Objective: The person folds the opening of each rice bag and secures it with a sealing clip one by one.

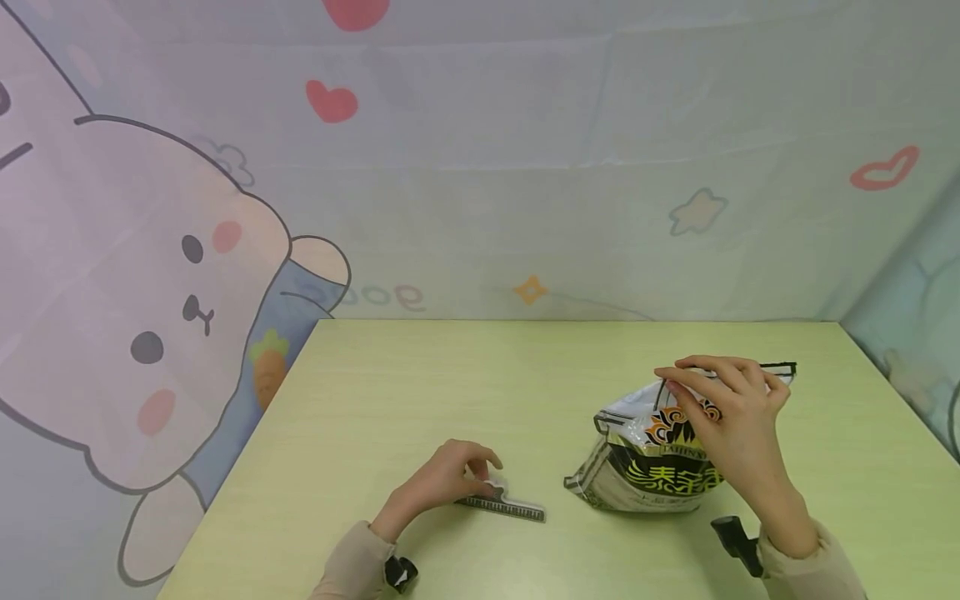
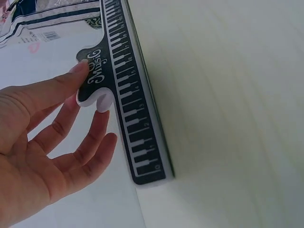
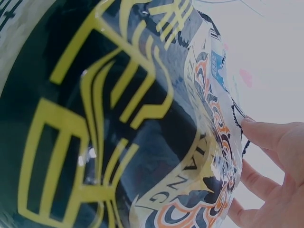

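My left hand pinches a black-and-white clip with a piano-key pattern, low over the table. In the left wrist view the thumb presses the handle of the clip, marked "Music", with fingers behind it; numbers run along its long bar. To the right stands a plump printed bag, white, black and beige with yellow characters. My right hand holds the bag's top edge between thumb and fingers. In the right wrist view the glossy bag fills most of the picture, its contents hidden.
Both things are on a pale yellow-green table. Behind it hangs a cloth backdrop with hearts, stars and a cartoon animal at the left. A black wrist mount sits by my right sleeve, another dark mount by the left.
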A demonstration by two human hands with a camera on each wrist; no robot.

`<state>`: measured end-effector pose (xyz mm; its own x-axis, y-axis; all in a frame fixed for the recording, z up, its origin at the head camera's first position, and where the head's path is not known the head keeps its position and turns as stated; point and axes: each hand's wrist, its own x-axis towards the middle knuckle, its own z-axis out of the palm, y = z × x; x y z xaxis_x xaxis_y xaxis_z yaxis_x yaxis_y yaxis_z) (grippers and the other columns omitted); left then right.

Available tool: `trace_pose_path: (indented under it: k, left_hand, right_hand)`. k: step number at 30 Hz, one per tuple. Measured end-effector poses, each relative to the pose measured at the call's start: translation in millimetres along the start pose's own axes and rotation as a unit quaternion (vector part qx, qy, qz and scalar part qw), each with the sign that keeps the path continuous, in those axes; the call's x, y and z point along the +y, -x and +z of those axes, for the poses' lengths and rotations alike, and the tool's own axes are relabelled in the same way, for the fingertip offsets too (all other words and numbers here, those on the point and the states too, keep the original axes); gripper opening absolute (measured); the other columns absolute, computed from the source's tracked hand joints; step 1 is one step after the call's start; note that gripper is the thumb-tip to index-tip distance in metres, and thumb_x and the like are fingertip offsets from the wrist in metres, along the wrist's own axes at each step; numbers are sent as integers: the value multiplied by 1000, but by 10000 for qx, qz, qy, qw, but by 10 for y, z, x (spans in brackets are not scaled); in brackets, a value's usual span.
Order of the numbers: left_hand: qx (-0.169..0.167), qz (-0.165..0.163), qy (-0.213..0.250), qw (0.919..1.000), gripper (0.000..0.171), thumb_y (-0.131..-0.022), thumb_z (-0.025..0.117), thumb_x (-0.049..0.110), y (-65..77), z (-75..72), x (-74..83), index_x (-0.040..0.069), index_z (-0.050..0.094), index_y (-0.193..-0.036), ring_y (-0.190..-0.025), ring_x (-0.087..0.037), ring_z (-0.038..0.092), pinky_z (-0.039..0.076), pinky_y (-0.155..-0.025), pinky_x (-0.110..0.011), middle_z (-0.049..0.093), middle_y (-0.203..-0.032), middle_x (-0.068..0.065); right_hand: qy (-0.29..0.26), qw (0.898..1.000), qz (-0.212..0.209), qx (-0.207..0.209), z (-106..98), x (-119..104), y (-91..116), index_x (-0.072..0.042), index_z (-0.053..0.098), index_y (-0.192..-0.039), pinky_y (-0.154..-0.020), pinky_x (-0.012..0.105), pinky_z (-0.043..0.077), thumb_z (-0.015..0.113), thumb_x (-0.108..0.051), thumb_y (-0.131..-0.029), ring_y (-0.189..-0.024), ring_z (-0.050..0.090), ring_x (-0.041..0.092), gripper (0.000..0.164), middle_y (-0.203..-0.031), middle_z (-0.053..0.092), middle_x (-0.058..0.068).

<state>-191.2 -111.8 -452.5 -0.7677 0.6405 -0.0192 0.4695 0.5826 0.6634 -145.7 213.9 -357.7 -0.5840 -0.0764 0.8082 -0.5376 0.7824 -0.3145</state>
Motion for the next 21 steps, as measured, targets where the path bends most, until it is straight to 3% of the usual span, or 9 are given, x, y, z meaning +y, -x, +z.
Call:
trace_pose_path:
  k: [4, 9, 14, 21]
  left_hand:
    - [66, 164, -61, 9998, 27, -74, 70, 11, 0, 4, 1, 8, 65, -101, -79, -16, 59, 48, -69, -24, 61, -81, -4]
    - [26, 261, -34, 9997, 37, -76, 69, 11, 6, 16, 4, 8, 60, -113, -81, -23, 59, 48, -69, -22, 56, -95, -11]
    - [-142, 300, 107, 9994, 43, -77, 67, 9, 0, 8, 10, 8, 55, -119, -81, -24, 60, 48, -68, -21, 61, -108, -15]
    - [-397, 300, 150, 9986, 37, -80, 64, 11, 5, 1, 23, 8, 57, -116, -87, -19, 62, 49, -73, -26, 66, -105, -12]
  right_hand:
    - [-17, 10000, 26, 19, 1, -1, 3, -13, 71, -89, -79, 49, 13, 69, 4, -67, -90, 42, 27, 27, -94, 63, 11]
    - [-10, 10000, 54, 3, 1, -4, 4, -13, 71, -89, -79, 49, 13, 70, 3, -68, -90, 43, 27, 26, -94, 63, 11]
    - [-4, 10000, 62, -26, 0, -1, 6, -12, 71, -88, -79, 49, 13, 70, 3, -68, -90, 42, 27, 26, -94, 63, 11]
    - [-8, 10000, 69, -26, -3, -3, 5, -12, 71, -89, -79, 49, 13, 69, 3, -68, -90, 42, 27, 26, -94, 63, 11]
